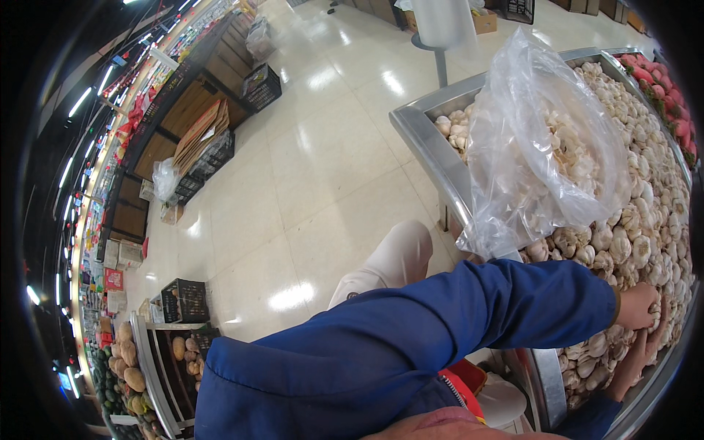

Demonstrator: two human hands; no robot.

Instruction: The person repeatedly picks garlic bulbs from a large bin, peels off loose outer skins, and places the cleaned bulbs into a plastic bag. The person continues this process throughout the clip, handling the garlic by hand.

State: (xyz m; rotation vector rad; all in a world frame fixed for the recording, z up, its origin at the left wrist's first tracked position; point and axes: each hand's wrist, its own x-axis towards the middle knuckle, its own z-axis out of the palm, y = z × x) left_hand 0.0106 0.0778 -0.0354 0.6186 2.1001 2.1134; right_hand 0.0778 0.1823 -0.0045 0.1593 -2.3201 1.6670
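My left hand [636,306] reaches over the right side of a metal-rimmed bin, its fingers curled around a pale garlic bulb [654,317]. Just below it, my right hand [645,350] meets the same bulb, fingers reaching up along its far side and closed against it; their tips are partly hidden. Loose garlic bulbs [620,246] lie heaped beneath and around both hands. A clear plastic bag [506,172] spreads over the left part of the heap, with papery garlic skins [576,158] inside.
The bin's metal rim [440,165] runs along its left side. Pink-red produce [664,88] lies beyond the garlic. A grey-white post [444,26] stands behind the bin. Across the tiled floor [315,169] are black crates [183,301], flattened cardboard [202,136] and a produce stand [150,367].
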